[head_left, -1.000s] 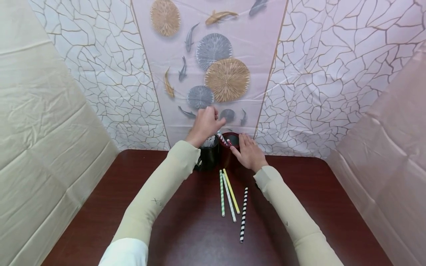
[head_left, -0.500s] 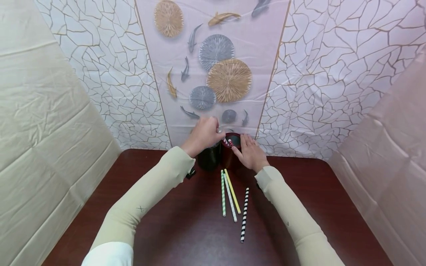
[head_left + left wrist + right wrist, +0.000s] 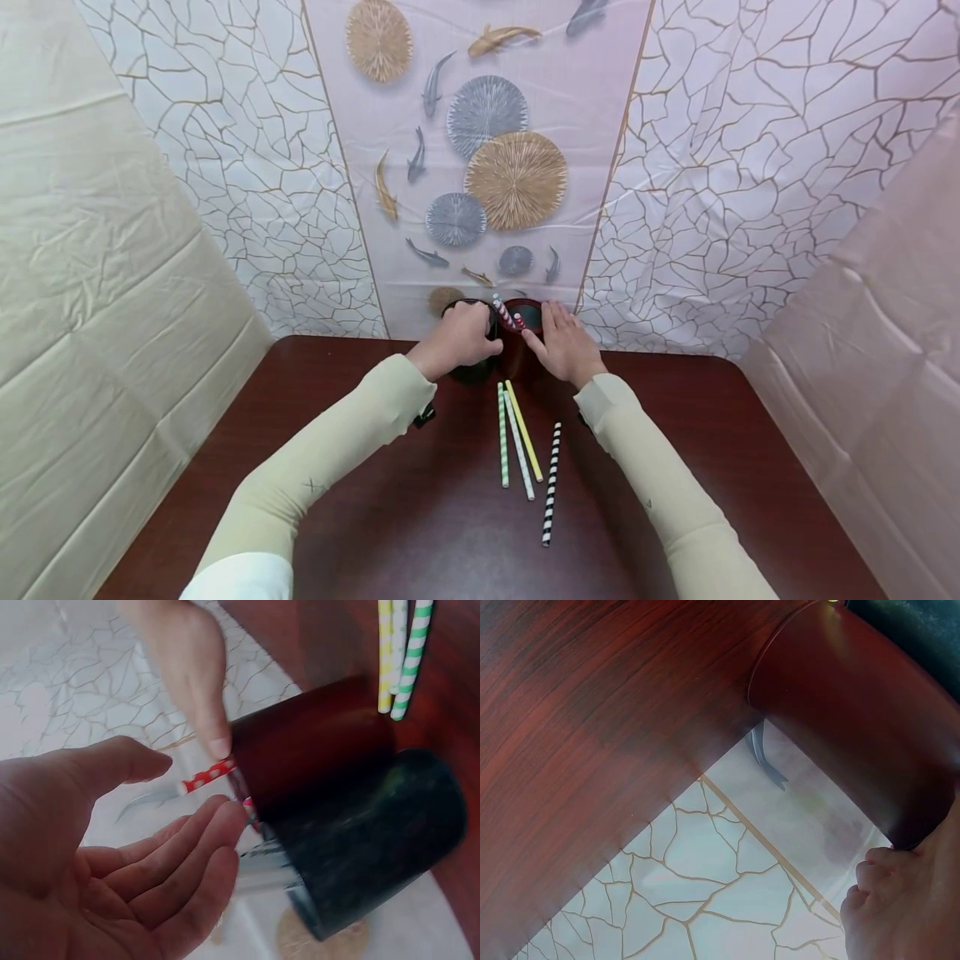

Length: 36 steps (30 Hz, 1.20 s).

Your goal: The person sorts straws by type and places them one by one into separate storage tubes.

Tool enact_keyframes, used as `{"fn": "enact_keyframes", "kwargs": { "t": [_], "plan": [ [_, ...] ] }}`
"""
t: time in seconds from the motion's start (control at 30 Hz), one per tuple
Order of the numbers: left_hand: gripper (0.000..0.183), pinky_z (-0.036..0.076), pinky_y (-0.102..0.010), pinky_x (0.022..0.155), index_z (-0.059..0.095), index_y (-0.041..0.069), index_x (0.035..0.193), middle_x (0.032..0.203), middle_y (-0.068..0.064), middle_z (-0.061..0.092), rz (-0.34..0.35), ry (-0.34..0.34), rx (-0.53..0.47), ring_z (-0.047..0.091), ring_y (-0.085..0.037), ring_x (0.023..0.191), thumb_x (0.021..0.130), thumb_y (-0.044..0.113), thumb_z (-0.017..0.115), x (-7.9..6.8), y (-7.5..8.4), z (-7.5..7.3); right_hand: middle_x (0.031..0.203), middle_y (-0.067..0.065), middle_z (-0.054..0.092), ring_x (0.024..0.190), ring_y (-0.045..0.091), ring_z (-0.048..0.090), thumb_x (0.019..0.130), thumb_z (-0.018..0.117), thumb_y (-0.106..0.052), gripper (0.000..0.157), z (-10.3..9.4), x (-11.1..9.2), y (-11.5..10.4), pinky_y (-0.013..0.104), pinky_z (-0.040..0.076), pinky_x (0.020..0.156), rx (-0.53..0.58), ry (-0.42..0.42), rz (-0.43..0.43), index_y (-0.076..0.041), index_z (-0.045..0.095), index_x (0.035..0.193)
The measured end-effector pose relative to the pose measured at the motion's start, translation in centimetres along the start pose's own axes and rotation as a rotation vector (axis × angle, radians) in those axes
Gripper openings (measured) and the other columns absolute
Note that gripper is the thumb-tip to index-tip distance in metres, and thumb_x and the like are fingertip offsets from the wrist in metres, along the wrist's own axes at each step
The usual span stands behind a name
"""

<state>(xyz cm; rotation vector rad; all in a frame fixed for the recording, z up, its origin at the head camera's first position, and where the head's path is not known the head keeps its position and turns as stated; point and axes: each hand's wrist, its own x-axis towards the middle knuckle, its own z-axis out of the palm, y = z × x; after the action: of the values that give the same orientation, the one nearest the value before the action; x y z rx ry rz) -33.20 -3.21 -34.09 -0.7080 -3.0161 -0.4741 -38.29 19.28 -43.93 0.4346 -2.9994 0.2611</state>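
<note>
My left hand (image 3: 461, 337) hovers at the mouth of a black cup (image 3: 474, 371); in the left wrist view its fingers are apart, with nothing between them and the thumb. Touching that cup is a dark red cup (image 3: 516, 358). Two patterned paper straws stand in the red cup: a red one with white marks (image 3: 206, 776) and a striped one (image 3: 504, 312) leaning left. My right hand (image 3: 566, 346) rests against the red cup's right side, fingers extended and thumb at the near rim. In the right wrist view, its fingertips show beside the cup's rim.
On the brown table (image 3: 390, 533) lie a green-striped straw (image 3: 503, 433), a pale straw (image 3: 519, 446), a yellow straw (image 3: 524, 433) and, farther right, a black-and-white striped straw (image 3: 551, 483). A patterned cloth (image 3: 480, 150) hangs right behind the cups.
My left hand brought the striped straw down into the red cup, let go of it and moved left and down to the black cup. My right hand stayed at the red cup.
</note>
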Motion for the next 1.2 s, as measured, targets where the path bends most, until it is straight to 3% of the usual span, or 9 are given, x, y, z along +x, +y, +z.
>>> {"fn": "enact_keyframes", "kwargs": {
  "t": [0.13,0.3,0.83,1.2],
  "plan": [
    [0.055,0.043,-0.035,0.070,0.041,0.016,0.058,0.050,0.005,0.035,-0.015,-0.050,0.013,0.043,-0.015,0.054,0.099,0.032,0.073,-0.1,-0.5,1.6,0.176,0.026,0.015,0.164,0.041,0.016,0.112,0.024,-0.060,0.087,0.0,-0.1,-0.1,0.055,0.018,0.133,-0.002,0.005,-0.001,0.005,0.011,0.167],
    [0.049,0.045,-0.033,0.064,0.046,0.015,0.061,0.051,0.004,0.041,-0.034,-0.093,-0.034,0.050,-0.016,0.054,0.098,0.030,0.075,-0.3,-0.9,3.7,0.176,0.025,0.015,0.165,0.040,0.015,0.112,0.024,-0.062,0.088,-0.1,-0.1,0.0,0.054,0.017,0.134,0.006,0.000,0.009,0.004,0.011,0.168],
    [0.031,0.046,-0.033,0.062,0.059,0.009,0.078,0.064,-0.003,0.055,-0.110,-0.181,-0.161,0.056,-0.020,0.060,0.096,0.026,0.077,-0.5,-2.7,11.2,0.176,0.025,0.016,0.165,0.040,0.016,0.112,0.025,-0.061,0.087,0.0,0.0,-0.1,0.054,0.017,0.134,0.009,0.008,-0.004,0.005,0.011,0.167],
    [0.030,0.054,-0.033,0.067,0.066,0.009,0.076,0.062,-0.002,0.069,-0.198,-0.232,-0.270,0.067,-0.019,0.063,0.097,0.029,0.074,0.8,-4.2,14.7,0.176,0.025,0.016,0.165,0.040,0.017,0.111,0.025,-0.061,0.088,0.2,0.0,0.1,0.055,0.019,0.133,0.010,0.012,-0.003,0.005,0.012,0.167]
  ]
}}
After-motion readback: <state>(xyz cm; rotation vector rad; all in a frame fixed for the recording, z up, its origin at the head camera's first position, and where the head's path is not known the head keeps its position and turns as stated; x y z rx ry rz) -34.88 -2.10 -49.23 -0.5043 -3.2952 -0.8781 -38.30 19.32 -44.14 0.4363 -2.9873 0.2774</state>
